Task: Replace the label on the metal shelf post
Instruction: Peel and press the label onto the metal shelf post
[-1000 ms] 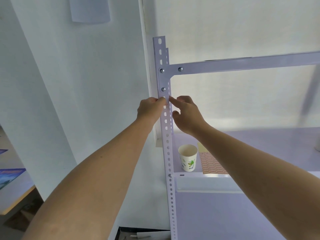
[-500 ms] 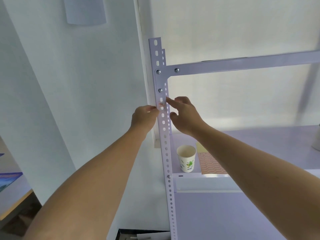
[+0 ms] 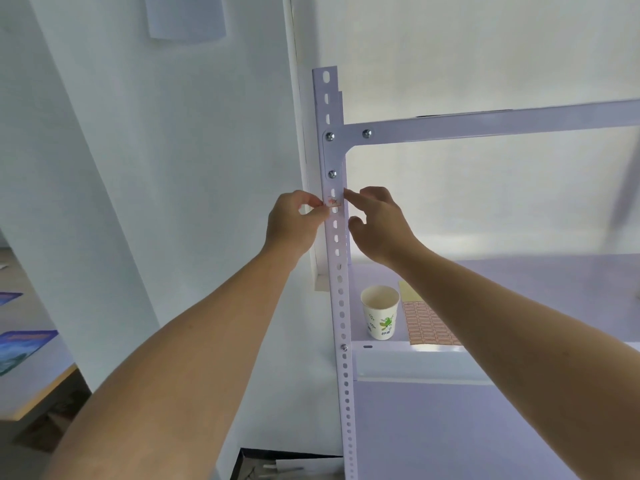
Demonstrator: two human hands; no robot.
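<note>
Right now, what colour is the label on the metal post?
The small paper label is white with red print; head view.

Red-printed label on the white post

The post (image 3: pixel 343 323) stands upright: white metal, with a row of slots and holes down its face. The label (image 3: pixel 334 201) is a small pale rectangle with red print. It lies across the post's face in its upper part and covers part of a slot. Its left end sits at the post's left edge, where the left hand (image 3: pixel 294 223) pinches it. A sheet (image 3: pixel 429 327) of similar red labels lies flat, lower down and right of the post.
</note>
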